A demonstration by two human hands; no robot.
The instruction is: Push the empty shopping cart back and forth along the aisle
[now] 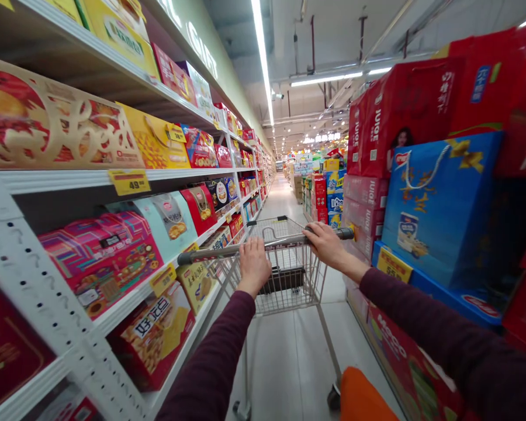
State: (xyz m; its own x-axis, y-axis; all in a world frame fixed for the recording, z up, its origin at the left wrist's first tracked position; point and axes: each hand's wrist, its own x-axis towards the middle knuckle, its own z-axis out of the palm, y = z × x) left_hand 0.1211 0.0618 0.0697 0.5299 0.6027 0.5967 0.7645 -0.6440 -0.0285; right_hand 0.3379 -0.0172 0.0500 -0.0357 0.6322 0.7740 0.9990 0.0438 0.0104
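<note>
Aisle (281,199), cart handle (284,240) under each grip (255,266) (326,242)

2 arms are seen, both extended forward and covered by dark purple sleeves to near the wrists. The left forearm (213,354) is angled up and slightly rightward from the bottom edge, left of centre. The left hand (255,266) is placed just below frame centre, back of the hand turned up, fingers curled over and closed. The right forearm (433,318) is slanted up and leftward from the lower right corner. The right hand (326,244) is placed right of centre, slightly higher in the frame, fingers likewise bent over and pointed leftward. The 2 hands are held apart; both thumbs are not clearly shown.
</note>
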